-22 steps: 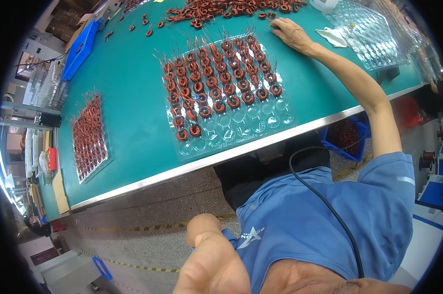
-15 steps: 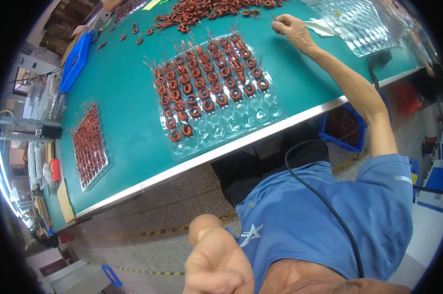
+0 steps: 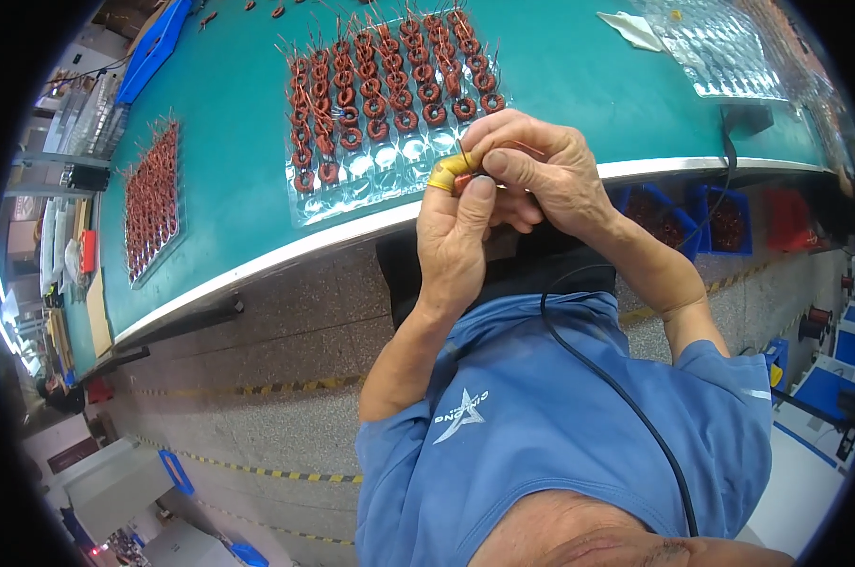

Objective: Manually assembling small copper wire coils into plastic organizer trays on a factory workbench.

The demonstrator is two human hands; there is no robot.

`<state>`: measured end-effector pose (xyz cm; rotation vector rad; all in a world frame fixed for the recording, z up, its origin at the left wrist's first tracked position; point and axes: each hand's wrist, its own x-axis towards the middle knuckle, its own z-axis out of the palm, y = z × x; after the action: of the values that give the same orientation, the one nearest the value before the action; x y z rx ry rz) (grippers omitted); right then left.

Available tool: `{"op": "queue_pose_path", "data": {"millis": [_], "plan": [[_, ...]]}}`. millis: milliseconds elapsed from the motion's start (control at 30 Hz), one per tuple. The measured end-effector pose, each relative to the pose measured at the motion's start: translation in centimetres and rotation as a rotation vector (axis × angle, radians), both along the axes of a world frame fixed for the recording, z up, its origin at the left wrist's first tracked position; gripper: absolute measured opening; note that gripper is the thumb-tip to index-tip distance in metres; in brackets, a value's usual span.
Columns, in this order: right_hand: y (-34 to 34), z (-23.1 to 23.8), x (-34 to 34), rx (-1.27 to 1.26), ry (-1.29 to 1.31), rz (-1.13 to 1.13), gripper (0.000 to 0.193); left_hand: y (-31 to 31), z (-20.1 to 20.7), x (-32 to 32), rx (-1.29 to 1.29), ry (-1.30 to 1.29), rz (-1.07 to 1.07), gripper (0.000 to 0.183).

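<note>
A small copper-wire ring coil (image 3: 462, 182) is held between my two hands at the table's front edge, mostly covered by fingers. My left hand (image 3: 451, 227) is closed and pinches it between thumb and forefinger; yellow tape wraps that forefinger. My right hand (image 3: 561, 175), also closed, grips at the coil and its wire leads, a reddish lead showing above the thumb. Just beyond the hands lies a transparent plastic tray (image 3: 337, 198) with rows of wound ring coils (image 3: 371, 94) in its pockets, leads pointing up. Its nearer pockets hold no coils.
A second filled coil tray (image 3: 153, 203) lies at the left of the green table (image 3: 229, 142). Stacked transparent trays (image 3: 720, 57) and a white cloth (image 3: 632, 30) are at the far right. Blue bins (image 3: 727, 222) with coils stand below the table edge. A black cable (image 3: 626, 387) crosses my shirt.
My right hand has come back from the far coil pile to the front edge. My left hand has risen from below to meet it, and both now hold a coil. The view has shifted.
</note>
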<state>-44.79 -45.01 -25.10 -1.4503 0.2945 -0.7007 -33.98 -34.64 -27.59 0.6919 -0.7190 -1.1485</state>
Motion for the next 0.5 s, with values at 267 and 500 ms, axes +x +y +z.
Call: {"op": "queue_pose_path", "data": {"millis": [267,500], "plan": [[-1.4,1.3,-2.2,-0.131,0.201,0.112,0.028,1.2,0.5,1.7,0.2,-0.63,-0.042,0.026],[-0.7,0.7,-2.2,-0.417,0.251,-0.082,0.017,1.9,-0.6,0.3,0.115,-0.057,-0.111,0.035]]}}
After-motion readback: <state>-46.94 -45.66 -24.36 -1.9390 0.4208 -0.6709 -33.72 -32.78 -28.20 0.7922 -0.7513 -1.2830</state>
